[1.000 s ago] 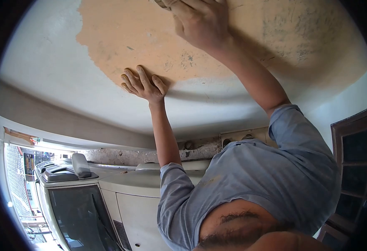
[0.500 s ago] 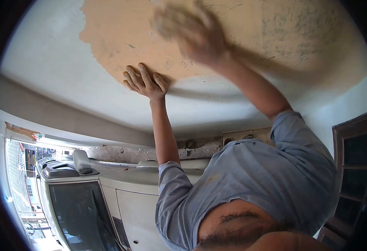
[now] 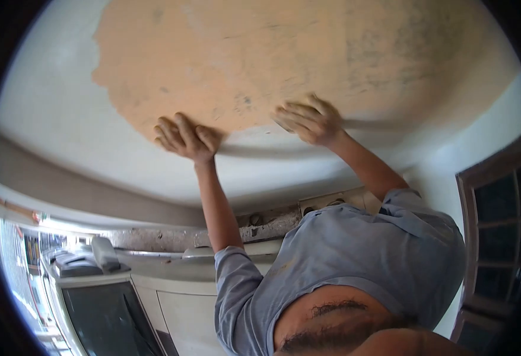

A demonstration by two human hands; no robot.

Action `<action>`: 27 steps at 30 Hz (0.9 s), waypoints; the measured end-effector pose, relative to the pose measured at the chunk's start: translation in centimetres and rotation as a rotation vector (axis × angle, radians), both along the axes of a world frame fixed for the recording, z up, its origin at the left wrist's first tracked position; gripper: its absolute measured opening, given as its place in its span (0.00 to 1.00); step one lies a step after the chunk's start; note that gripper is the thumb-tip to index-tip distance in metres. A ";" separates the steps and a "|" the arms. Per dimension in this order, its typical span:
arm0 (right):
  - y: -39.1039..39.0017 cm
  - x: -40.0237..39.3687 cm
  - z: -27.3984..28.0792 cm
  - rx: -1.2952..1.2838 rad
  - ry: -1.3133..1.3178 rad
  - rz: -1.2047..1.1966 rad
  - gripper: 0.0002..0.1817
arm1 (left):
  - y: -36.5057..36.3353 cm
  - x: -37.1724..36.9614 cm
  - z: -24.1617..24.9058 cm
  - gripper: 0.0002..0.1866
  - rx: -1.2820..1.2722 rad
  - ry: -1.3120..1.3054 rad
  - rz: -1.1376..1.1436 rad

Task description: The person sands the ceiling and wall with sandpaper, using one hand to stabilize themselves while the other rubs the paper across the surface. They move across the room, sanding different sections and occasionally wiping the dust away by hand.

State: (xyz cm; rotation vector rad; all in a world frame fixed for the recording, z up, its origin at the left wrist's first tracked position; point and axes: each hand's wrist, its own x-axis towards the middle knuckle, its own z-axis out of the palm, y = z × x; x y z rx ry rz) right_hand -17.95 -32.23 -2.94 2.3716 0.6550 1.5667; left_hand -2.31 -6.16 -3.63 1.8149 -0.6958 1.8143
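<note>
A peach-coloured patch with dark scuffs covers the upper part of a white wall. My left hand rests on the wall at the patch's lower edge, fingers extended and dusty. To its right, my right hand presses against the same lower border, its fingers close together and dust-coated. Something thin and greyish shows under those fingertips, too blurred to name.
A pale vehicle with a dark windscreen stands at the lower left, near a bright opening. At the right is a dark-framed glazed door. A rough ledge runs below the wall.
My right hand has come down from high on the peach patch to its lower edge. My left hand stays against the wall, while the whole view has shifted a little.
</note>
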 end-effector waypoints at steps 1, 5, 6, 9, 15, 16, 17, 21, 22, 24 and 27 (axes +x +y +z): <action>-0.2 0.1 3.0 0.006 -0.064 -0.040 0.17 | 0.0 -0.1 0.1 0.28 0.007 -0.002 0.001; -1.1 0.4 15.1 0.050 -0.246 -0.191 0.14 | 0.3 -0.5 0.1 0.28 0.033 0.026 0.032; -0.9 0.0 16.8 0.123 -0.269 -0.165 0.17 | 0.2 -0.5 0.2 0.28 0.044 0.014 0.053; -1.9 0.3 11.0 0.182 -0.295 -0.237 0.12 | 0.3 -0.5 0.2 0.28 0.042 0.012 0.046; -5.8 -3.6 -6.3 0.157 -0.048 -0.219 0.09 | 0.4 -0.1 -0.1 0.28 0.016 0.009 0.048; -7.0 -3.8 -6.0 0.105 -0.011 -0.164 0.10 | 0.5 0.0 -0.2 0.28 0.015 0.029 0.023; -7.1 -4.4 -4.5 0.061 0.034 -0.115 0.12 | 0.5 -0.2 -0.3 0.28 0.027 0.032 0.011; -7.0 -3.1 9.5 0.008 -0.128 -0.167 0.21 | 0.4 -0.2 -0.1 0.28 0.035 0.039 0.025; -7.2 -2.6 12.2 0.120 -0.146 -0.171 0.18 | 0.4 -0.2 -0.1 0.29 0.030 0.037 0.030; -6.3 -1.9 15.2 0.233 -0.165 -0.178 0.17 | 0.2 -0.2 0.0 0.29 0.033 0.037 0.018; -5.6 -1.2 13.1 0.257 -0.320 -0.219 0.21 | 0.4 -0.3 0.0 0.29 0.021 0.019 0.018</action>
